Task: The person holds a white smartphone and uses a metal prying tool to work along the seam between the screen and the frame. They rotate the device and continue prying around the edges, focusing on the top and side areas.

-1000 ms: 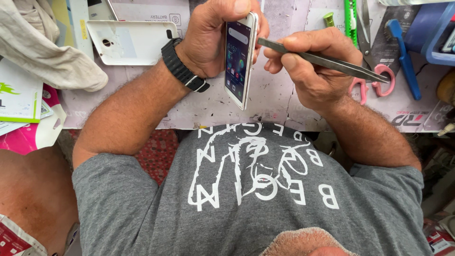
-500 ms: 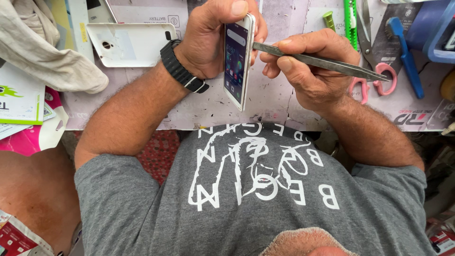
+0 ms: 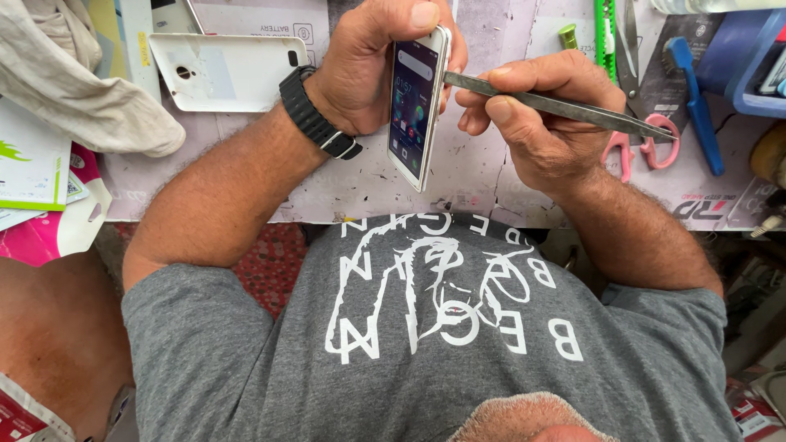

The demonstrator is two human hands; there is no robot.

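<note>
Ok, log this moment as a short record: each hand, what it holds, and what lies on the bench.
left hand: grips a white smartphone, screen lit, held on edge
right hand: holds metal tweezers, tip at the phone's side edge
bench: white back cover, pink-handled scissors, blue toothbrush, beige cloth
wrist: black watch on the left

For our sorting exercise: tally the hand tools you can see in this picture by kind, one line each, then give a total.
Metal tweezers, held in the right hand: 1
Pink-handled scissors: 1
Blue toothbrush: 1
Green utility knife: 1
Total: 4
</note>
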